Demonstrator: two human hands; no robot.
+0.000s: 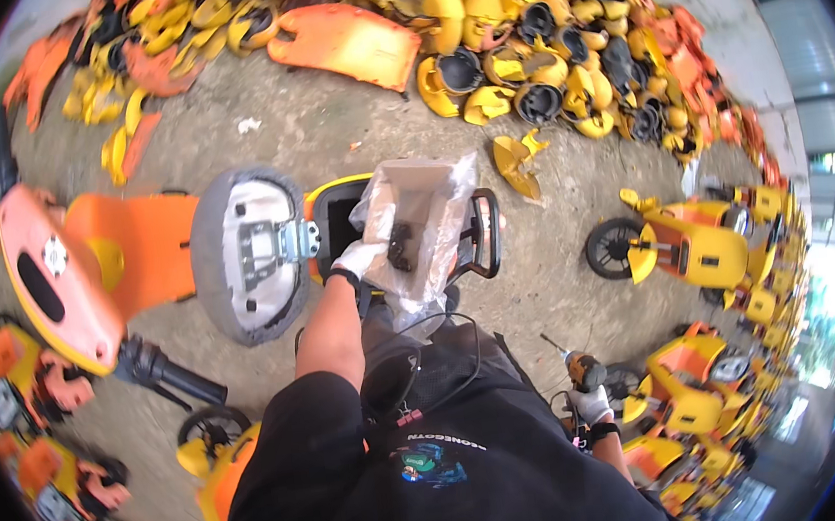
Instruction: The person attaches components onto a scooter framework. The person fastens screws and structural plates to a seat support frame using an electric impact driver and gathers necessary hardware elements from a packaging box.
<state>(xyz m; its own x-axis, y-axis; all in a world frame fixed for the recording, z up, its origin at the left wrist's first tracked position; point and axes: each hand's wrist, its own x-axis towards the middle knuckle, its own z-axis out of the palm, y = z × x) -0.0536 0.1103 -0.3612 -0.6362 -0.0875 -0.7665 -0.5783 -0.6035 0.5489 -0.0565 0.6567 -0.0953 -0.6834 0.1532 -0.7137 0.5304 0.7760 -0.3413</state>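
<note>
An orange and yellow scooter (134,238) stands in front of me, its seat (246,302) flipped up with the pale underside showing. Over its rear end, beside the dark under-seat compartment (336,223), sits a cardboard box (445,179) lined with clear plastic. Small dark parts (401,247) lie at the bottom of the box. My left hand (359,257), in a white glove, grips the box's near left edge; its fingertips are partly hidden. Out to my right, my gloved right hand (590,406) is closed round a cordless drill (585,371) with a long thin bit pointing away.
A heap of yellow and orange scooter panels (496,27) lies along the far wall. Rows of yellow scooters (708,253) stand on the right, and more scooters (16,369) at the left. A loose yellow panel (517,165) lies on the concrete floor beyond the black rear rack (485,234).
</note>
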